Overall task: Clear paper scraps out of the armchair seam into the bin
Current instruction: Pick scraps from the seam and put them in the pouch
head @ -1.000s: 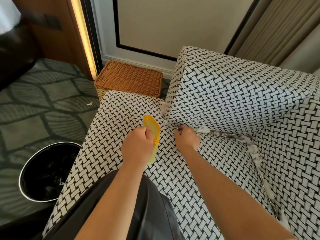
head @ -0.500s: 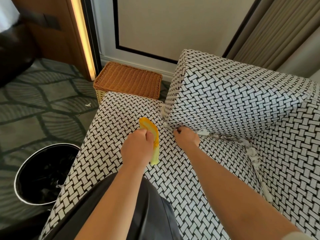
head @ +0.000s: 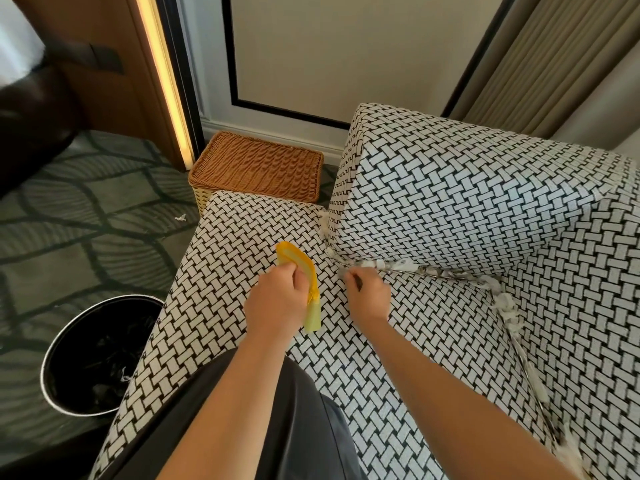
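Scraps (head: 434, 271): white paper, packed in the seam (head: 460, 276) under the arm of the armchair (head: 450, 202), running on round the corner along the right-hand seam.
Left hand (head: 277, 301): fingers clamped round a yellow tool (head: 304, 271), held on edge over the seat (head: 346, 358), just beside the seam's front end.
Right hand (head: 369, 296): fingers curled together at the seam's front end, by the first scraps; whether they pinch anything, cannot tell.
Bin (head: 79, 341): black, on the carpet (head: 86, 209) left of the seat, a few shreds inside.
Stray scrap (head: 180, 218): on the carpet near a wicker basket (head: 256, 168).
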Tool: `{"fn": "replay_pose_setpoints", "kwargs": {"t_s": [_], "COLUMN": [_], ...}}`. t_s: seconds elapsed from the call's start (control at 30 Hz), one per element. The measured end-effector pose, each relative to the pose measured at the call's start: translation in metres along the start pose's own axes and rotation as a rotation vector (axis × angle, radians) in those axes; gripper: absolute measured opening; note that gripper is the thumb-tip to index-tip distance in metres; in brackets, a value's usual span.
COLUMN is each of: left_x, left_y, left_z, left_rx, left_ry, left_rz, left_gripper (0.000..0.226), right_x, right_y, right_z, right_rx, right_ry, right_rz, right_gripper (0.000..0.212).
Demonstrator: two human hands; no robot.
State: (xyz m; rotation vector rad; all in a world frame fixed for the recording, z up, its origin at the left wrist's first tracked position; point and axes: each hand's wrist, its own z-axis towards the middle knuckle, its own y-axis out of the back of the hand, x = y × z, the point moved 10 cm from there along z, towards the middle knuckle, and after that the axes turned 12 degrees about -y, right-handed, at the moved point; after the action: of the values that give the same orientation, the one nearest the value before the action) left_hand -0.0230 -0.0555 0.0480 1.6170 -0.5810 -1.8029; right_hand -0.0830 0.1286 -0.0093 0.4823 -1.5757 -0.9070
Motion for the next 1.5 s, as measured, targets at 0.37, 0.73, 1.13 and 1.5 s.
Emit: {"fn": "replay_pose_setpoints", "kwargs": {"t_s": [0.37,0.73,1.13,1.5], "left_x": [-0.032,-0.047,-0.049,-0.034], "left_y": [-0.008,-0.01,-0.006,-0.018], "left_z": [-0.012,-0.024,-0.018,-0.007], "left_rx": [0.178,0.265,0.181,0.129], "left_ry": [-0.122,-0.15,-0.172,-0.195], "left_rz": [0.215,0.152,0.072,0.122], "left_gripper": [0.02,0.022,0.031,0.031], "right_x": [0.037,0.032,-0.063,-0.055], "right_y": [0.047,0.062,0.055,0.041], "right_z": [-0.069,-0.077,-0.04,0.02], "right_rx": [0.332,0.173,0.105,0.069], "right_ry": [-0.147,-0.018,-0.294,-0.262], "right_rz": [0.679,0.19,0.271,-0.456], "right_gripper": [0.023,0.021,0.029,0.05]}}
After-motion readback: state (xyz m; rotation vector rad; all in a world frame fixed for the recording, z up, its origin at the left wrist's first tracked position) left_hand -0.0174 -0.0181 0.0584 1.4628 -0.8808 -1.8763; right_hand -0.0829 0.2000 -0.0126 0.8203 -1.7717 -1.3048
